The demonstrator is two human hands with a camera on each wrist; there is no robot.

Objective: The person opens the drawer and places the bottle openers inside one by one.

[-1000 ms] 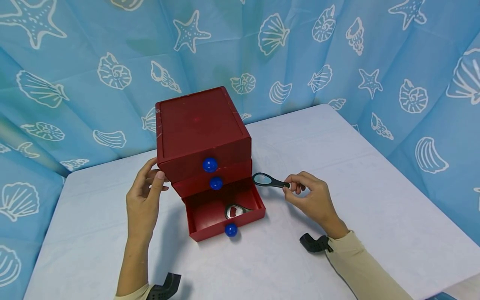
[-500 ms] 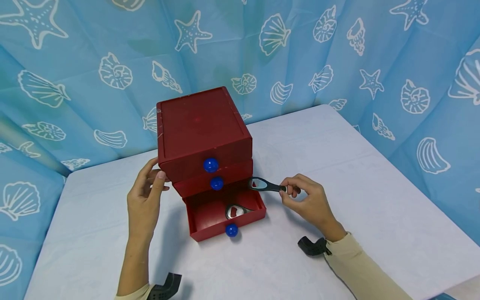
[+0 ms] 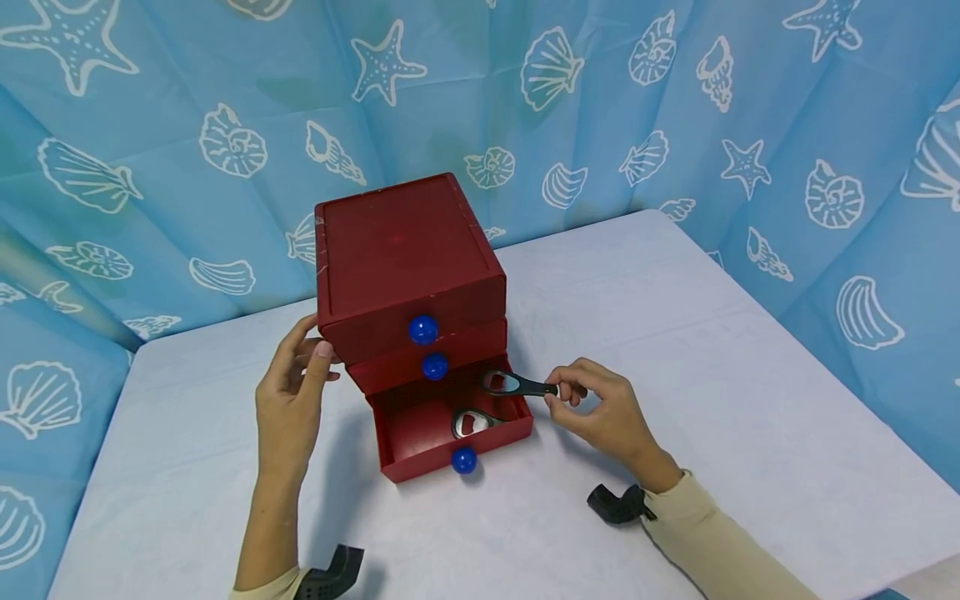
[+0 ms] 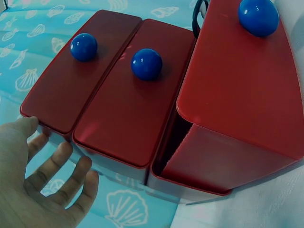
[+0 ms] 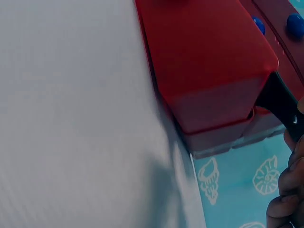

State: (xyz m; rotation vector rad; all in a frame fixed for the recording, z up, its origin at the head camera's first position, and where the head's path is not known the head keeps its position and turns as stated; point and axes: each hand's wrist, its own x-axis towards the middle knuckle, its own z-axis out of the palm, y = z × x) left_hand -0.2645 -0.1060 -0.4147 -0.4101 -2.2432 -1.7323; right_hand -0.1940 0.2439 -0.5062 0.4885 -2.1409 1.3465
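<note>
My right hand [image 3: 600, 410] pinches the end of the black handle of a bottle opener [image 3: 517, 385] between thumb and fingers. The opener's oval metal head hangs over the pulled-out bottom drawer [image 3: 408, 467] of a red drawer cabinet [image 3: 408, 250]. A second bottle opener [image 3: 472, 423], with a silver head, lies in that drawer near its front right. My left hand [image 3: 288, 400] is at the cabinet's left front edge. In the left wrist view, its thumb touches the edge and the relaxed fingers [image 4: 78, 178] sit beside the cabinet wall. From the right wrist, the black handle [image 5: 281, 102] shows above the drawer's side.
Round blue knobs mark the top drawer [image 3: 375, 329] and the middle drawer [image 3: 390, 367], both pushed in. A white cloth covers the table [image 3: 675, 333]. Behind it hangs a blue curtain [image 3: 465, 100] with shell and starfish prints. Each wrist wears a black camera mount [image 3: 618, 504].
My right hand has moved left and down with the bottle opener, bringing its head from beside the cabinet to over the bottom drawer. The left hand has stayed put.
</note>
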